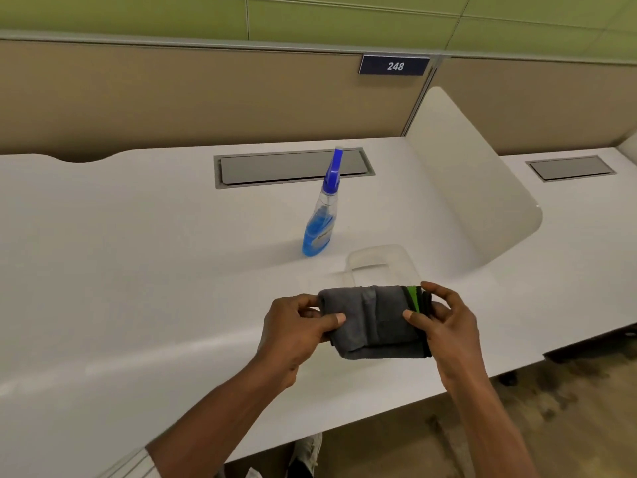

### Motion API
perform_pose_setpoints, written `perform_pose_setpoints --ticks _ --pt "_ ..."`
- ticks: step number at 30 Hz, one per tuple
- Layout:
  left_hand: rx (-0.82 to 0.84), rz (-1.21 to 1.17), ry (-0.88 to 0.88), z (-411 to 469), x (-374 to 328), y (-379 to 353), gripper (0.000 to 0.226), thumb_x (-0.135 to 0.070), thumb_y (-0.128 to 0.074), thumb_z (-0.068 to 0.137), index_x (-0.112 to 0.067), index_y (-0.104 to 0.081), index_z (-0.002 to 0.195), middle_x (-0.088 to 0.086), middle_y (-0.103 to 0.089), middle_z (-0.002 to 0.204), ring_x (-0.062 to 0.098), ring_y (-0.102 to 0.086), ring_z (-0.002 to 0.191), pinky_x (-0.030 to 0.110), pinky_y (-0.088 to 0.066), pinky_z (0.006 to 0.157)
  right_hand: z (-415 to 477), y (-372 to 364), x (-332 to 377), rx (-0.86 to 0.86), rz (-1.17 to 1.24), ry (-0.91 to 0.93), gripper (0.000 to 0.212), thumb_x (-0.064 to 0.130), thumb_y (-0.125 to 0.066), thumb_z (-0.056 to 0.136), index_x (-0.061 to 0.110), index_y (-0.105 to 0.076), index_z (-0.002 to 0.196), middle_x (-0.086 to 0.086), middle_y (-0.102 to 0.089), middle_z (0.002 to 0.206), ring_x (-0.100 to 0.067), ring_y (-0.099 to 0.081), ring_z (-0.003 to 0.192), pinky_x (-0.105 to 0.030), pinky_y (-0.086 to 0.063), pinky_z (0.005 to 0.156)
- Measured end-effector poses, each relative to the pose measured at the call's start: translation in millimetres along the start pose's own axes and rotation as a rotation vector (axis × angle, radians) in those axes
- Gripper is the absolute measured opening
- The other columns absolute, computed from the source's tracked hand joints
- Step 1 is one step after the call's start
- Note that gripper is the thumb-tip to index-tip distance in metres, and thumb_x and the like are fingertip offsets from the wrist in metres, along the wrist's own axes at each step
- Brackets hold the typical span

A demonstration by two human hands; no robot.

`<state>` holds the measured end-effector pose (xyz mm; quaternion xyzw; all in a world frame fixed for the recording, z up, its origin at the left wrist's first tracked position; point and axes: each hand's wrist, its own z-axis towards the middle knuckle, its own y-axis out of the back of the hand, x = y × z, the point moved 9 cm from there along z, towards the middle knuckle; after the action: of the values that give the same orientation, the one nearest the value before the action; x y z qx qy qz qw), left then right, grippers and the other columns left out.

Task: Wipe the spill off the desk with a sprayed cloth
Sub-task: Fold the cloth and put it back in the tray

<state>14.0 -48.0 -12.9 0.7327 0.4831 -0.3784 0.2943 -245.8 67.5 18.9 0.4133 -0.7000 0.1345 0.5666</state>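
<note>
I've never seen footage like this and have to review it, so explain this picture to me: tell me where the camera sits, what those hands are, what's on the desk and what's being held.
There is no machine here. The single picture comes from a wide-angle camera worn on a person's head, looking forward and down, so the two arms reaching in from the bottom are the wearer's own. The left hand and right hand together hold a folded grey cloth with a green and black edge, just above the white desk. Behind it a spray bottle of blue liquid stands upright, untouched. A clear plastic container lies on the desk just beyond the cloth. A grey cable hatch is set into the desk, and a sign reads 248.
</note>
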Motion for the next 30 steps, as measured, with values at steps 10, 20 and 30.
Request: perform_pose_setpoints --ticks 10,20,30 --pt "-0.108 0.275 -0.068 30.9 -16.1 -79.9 0.031 -0.032 -0.093 0.088 -0.018 -0.078 0.111 0.000 -0.078 0.087 0.022 -0.079 0.087 0.036 -0.068 0.090 82.2 29.7 6.9 -0.033 -0.387 0.189 0.064 0.020 -0.085 0.085 0.032 -0.053 0.138 -0.006 -0.068 0.122 -0.019 -0.063 0.104 -0.044 -0.059 0.094" --pt "-0.197 0.539 -0.143 42.8 -15.3 -99.8 0.053 -0.036 -0.090 0.091 -0.020 -0.066 0.135 -0.004 -0.077 0.096 0.017 -0.074 0.092 0.028 -0.059 0.092 91.3 15.9 -2.4 -0.072 -0.619 0.403 0.062 0.018 -0.086 0.085 0.012 -0.059 0.141 -0.010 -0.070 0.130 -0.030 -0.071 0.112 -0.049 -0.060 0.098" --pt "-0.168 0.879 -0.204 55.3 -2.1 -120.5 0.040 -0.041 -0.073 0.105 -0.021 -0.065 0.139 0.000 -0.068 0.130 0.018 -0.069 0.117 0.025 -0.052 0.101 74.5 -10.2 -17.1 -0.133 -0.879 0.612 0.063 0.006 -0.085 0.082 -0.001 -0.061 0.140 -0.024 -0.065 0.123 -0.041 -0.065 0.112 -0.047 -0.064 0.082"
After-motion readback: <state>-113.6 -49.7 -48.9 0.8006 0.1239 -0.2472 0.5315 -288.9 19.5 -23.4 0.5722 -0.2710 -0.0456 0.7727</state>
